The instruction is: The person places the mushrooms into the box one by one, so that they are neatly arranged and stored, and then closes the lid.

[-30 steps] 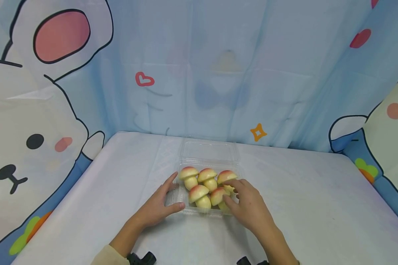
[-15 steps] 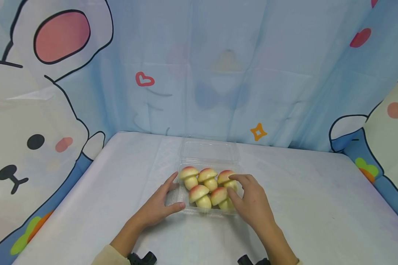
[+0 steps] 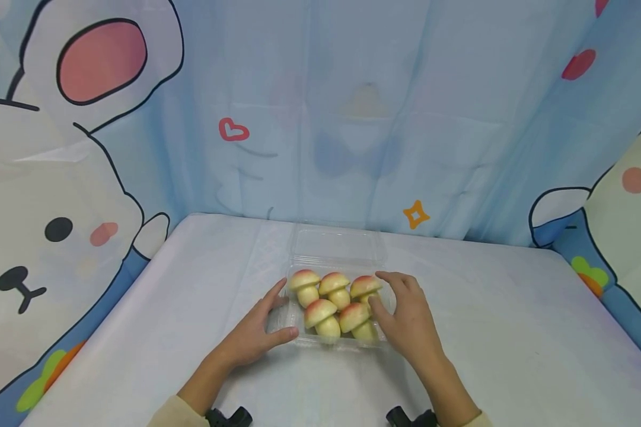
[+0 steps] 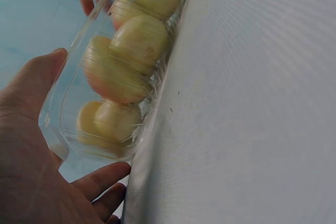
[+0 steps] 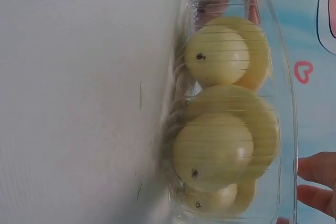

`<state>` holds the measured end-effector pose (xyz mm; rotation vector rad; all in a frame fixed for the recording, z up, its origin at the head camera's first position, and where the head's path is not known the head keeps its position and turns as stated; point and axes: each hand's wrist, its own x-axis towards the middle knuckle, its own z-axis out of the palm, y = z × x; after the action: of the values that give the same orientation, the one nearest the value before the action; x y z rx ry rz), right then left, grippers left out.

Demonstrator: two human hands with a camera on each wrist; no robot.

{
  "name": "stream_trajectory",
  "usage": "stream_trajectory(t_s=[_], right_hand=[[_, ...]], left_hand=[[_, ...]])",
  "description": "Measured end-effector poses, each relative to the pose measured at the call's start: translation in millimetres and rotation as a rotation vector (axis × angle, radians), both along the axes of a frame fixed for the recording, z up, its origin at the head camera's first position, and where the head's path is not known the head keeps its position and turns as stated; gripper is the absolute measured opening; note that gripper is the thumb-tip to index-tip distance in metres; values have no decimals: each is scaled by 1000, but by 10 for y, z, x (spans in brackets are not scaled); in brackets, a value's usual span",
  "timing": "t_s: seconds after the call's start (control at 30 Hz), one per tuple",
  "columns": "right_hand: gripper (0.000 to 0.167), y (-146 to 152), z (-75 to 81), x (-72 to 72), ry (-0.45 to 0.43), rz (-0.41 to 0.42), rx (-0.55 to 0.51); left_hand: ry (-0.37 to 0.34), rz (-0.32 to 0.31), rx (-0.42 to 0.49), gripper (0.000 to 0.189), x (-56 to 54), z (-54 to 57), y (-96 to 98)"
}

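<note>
Several toy mushrooms with red-tinged yellow caps (image 3: pixel 318 312) lie in two rows in a clear plastic clamshell box (image 4: pixel 81 32). Its lid (image 3: pixel 336 244) is folded back, away from me. My left hand (image 3: pixel 256 332) rests at the box's left side, fingers spread and thumb at the near corner; in the left wrist view the thumb tip meets the rim. At the right end hovers my right hand (image 3: pixel 410 323), index fingertip and thumb tip apart beside the back right mushroom (image 3: pixel 365 286). Low in the right wrist view, right-hand fingers (image 5: pixel 317 167) show just outside the rim.
A white cloth covers the table (image 3: pixel 512 332) under the box. Behind it hangs a blue curtain (image 3: pixel 277 71) printed with cartoon animals. Dark wrist camera mounts (image 3: pixel 229 417) sit at both sleeves.
My right hand has drawn back to the right from above the right-hand mushrooms, uncovering more of them. The left hand and the box stay in place.
</note>
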<state>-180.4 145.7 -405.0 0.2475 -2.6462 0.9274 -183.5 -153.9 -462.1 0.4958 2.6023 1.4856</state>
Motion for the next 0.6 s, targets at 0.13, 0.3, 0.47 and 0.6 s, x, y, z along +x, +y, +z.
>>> stream_trajectory(t_s=[0.13, 0.3, 0.47, 0.6], right_hand=[[50, 21, 4, -31, -13, 4, -14], [54, 40, 14, -73, -31, 6, -28], [57, 54, 19, -107, -56, 1, -32], [59, 68, 18, -152, -68, 6, -38]], left_hand=[[-2, 2, 2, 96, -2, 0, 1], [1, 0, 2, 96, -4, 3, 7], [11, -5, -4, 95, -4, 3, 9], [12, -4, -4, 95, -2, 3, 8]])
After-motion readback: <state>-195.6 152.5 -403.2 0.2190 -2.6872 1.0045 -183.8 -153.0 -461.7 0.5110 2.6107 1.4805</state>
